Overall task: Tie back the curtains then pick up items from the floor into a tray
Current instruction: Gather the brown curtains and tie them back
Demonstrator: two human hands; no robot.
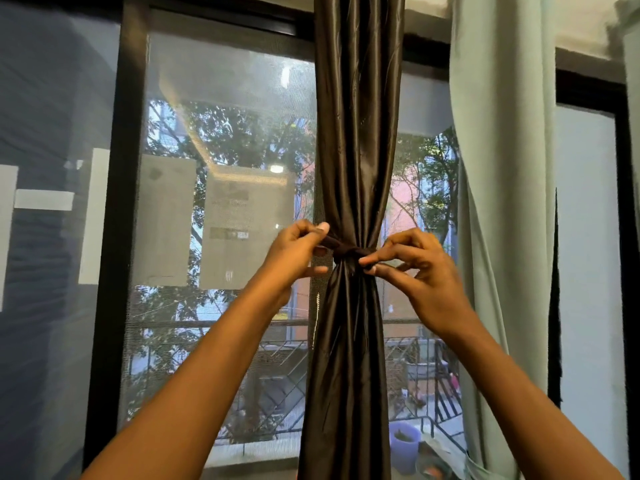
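Between the two hands, at the pinched waist of the dark brown curtain (pixel 355 150), sits the tie-back (pixel 348 251), a dark band wrapped around the gathered fabric with a knot forming at its front. The band's long axis runs side to side, across the curtain's upright folds, so each free end leads straight out toward a hand. The left hand (pixel 298 252) has its thumb and fingers closed on the left end, which rises slightly from the knot up into the grip. The right hand (pixel 412 268) pinches thumb and forefinger together just beside the knot on its right; the end it holds is short, dark and hard to make out. Both hands are about equally near the knot. I judge that the coming move is a pull outward along the band's own line, left hand leftward and right hand rightward, to cinch it. Further right hangs a pale green curtain (pixel 502 168), loose and untied. Behind everything stands the window (pixel 221 98). No floor or tray is in view.
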